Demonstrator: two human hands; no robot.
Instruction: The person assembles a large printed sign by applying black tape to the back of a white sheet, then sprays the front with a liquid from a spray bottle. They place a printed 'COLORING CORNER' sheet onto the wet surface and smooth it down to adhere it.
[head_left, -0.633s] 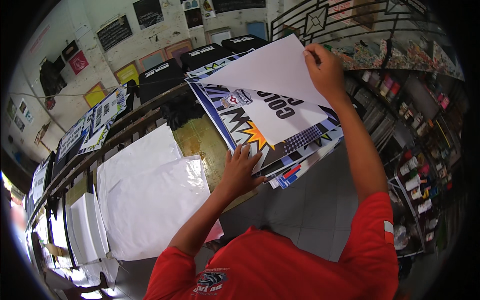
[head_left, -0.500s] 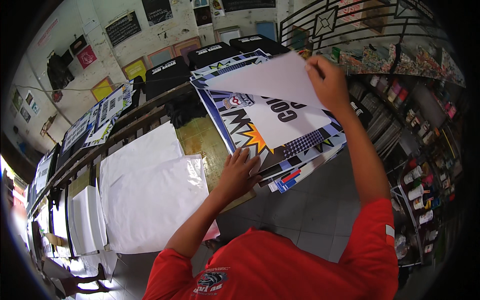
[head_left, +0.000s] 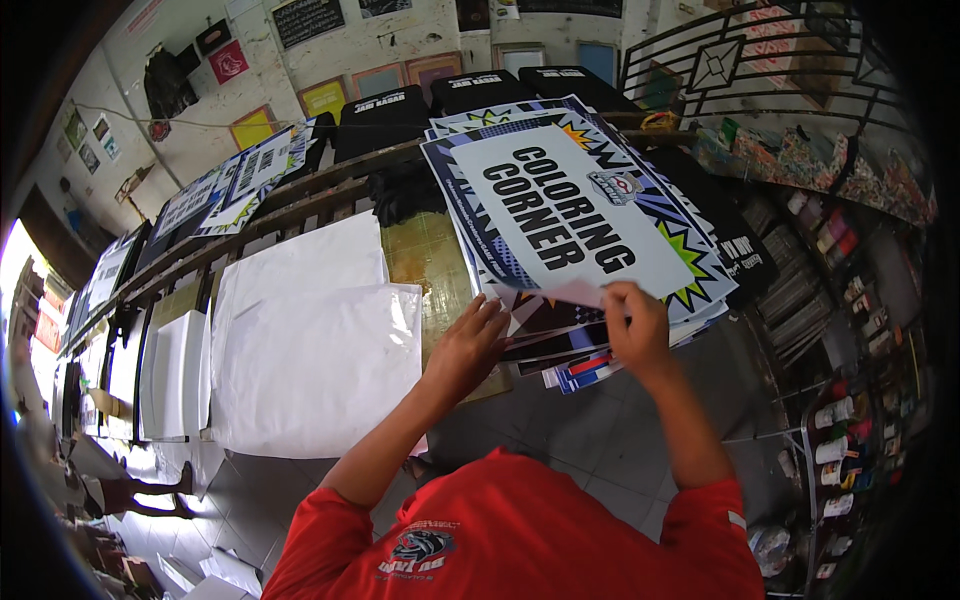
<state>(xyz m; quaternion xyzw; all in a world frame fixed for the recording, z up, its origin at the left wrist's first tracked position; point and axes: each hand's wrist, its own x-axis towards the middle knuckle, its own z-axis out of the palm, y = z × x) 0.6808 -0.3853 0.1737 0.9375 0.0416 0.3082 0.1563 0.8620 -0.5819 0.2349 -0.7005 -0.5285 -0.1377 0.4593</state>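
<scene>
A stack of printed posters [head_left: 655,225] lies on the table, its top sheet face up with bold dark lettering, a pale middle and bright starbursts. My right hand [head_left: 637,325] pinches the near edge of this top poster [head_left: 590,215], which curls up slightly there and shows its pale underside. Beneath it, part of another printed sheet is visible. My left hand [head_left: 468,345] rests with outstretched fingers at the near left corner of the stack, holding nothing. Beside that hand lies a large white sheet [head_left: 320,370] with a glossy surface.
Folded black shirts [head_left: 382,122] line the far side of a slatted rack. More posters [head_left: 255,180] lie at far left. A shelf with bottles [head_left: 835,445] stands at right. A person's legs [head_left: 150,497] show at lower left. Loose papers [head_left: 230,572] lie on the floor.
My right hand has come down toward me with the sheet's edge. The top sheet, folded back before, now lies mostly flat with its print showing. My left hand stays at the stack's corner.
</scene>
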